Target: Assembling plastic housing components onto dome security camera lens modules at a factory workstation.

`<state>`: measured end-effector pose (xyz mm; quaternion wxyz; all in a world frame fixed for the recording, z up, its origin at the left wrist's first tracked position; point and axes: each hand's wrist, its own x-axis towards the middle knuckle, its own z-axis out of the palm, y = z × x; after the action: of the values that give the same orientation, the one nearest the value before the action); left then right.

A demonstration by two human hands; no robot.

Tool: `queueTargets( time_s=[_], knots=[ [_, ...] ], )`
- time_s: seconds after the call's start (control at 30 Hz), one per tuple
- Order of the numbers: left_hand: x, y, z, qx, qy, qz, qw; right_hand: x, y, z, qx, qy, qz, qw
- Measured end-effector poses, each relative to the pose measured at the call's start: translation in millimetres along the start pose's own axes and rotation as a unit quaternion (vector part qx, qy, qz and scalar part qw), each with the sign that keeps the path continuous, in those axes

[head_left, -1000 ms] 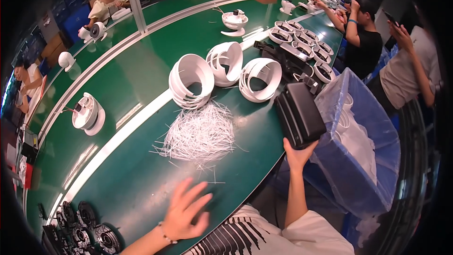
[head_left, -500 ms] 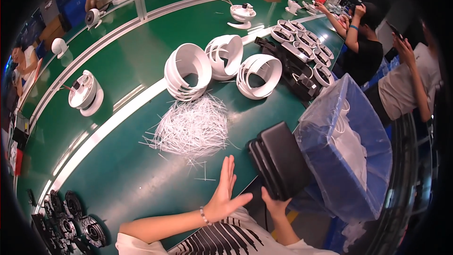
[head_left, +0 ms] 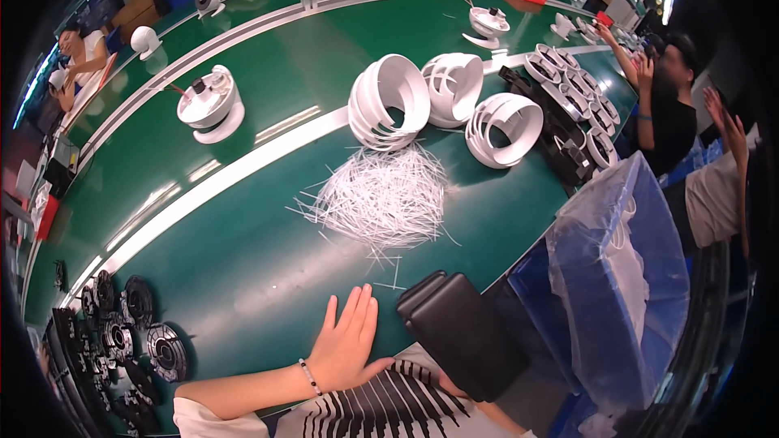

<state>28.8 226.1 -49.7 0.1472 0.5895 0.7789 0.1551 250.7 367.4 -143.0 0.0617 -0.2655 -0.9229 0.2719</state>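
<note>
My left hand [head_left: 344, 339] hovers over or rests on the near edge of the table; I cannot tell which. Its fingers are stretched out and it holds nothing. A beaded bracelet circles that wrist. My right hand [head_left: 452, 386] grips a black stack of rectangular, round-cornered pieces [head_left: 479, 337] from below, and the stack hides most of its fingers. The stack tilts over the table's edge, close to my left fingertips. Beyond it lies a loose heap of thin white strips [head_left: 389, 199]. Nested white plastic rings [head_left: 389, 105] stand behind that heap.
At the right stands a blue bin lined with clear plastic [head_left: 625, 276]. Round black parts [head_left: 166, 351] cluster at the near left. White ring parts [head_left: 572, 89] and black pieces lie at the far right. A white dome-shaped assembly [head_left: 211, 105] sits beyond the rail; other people work around.
The view has turned, so the table's things appear farther right. My right hand has brought the black stack nearer my left hand and tilted it. My left hand has turned flatter, fingers more spread.
</note>
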Motion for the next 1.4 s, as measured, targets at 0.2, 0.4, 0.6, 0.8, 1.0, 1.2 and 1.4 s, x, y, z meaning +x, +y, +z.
queueTargets(
  time_s=[0.2, 0.4, 0.6, 0.8, 1.0, 1.2, 1.4],
  knots=[
    [2.1, -9.4, 0.8, 0.049, 0.042, -0.018, 0.998, 17.6, -8.6, 4.0, -0.064, -0.044, -0.089, 0.993],
    [15.6, -41.1, -7.2, 0.098, 0.044, -0.057, 0.993, 49.8, -58.3, -32.8, 0.022, -0.024, -0.117, 0.993],
    [12.8, -69.2, -15.7, 0.102, 0.109, -0.132, 0.980, 49.7, -51.5, -29.3, -0.013, -0.004, -0.122, 0.992],
    [56.5, -91.5, -24.0, 0.116, 0.118, -0.203, 0.965, 53.6, -57.2, -20.1, 0.084, 0.035, -0.084, 0.992],
    [63.0, -100.2, -28.5, 0.046, 0.227, -0.133, 0.964, 70.0, -47.0, 4.1, 0.131, 0.130, -0.079, 0.980],
    [38.5, -97.3, -29.3, 0.032, 0.301, -0.091, 0.949, 86.1, -59.7, -5.7, 0.231, 0.231, -0.033, 0.945],
    [48.8, -93.1, -20.5, -0.002, 0.322, -0.079, 0.943, 70.3, -54.7, -62.1, 0.149, 0.106, -0.051, 0.982]
  ],
)
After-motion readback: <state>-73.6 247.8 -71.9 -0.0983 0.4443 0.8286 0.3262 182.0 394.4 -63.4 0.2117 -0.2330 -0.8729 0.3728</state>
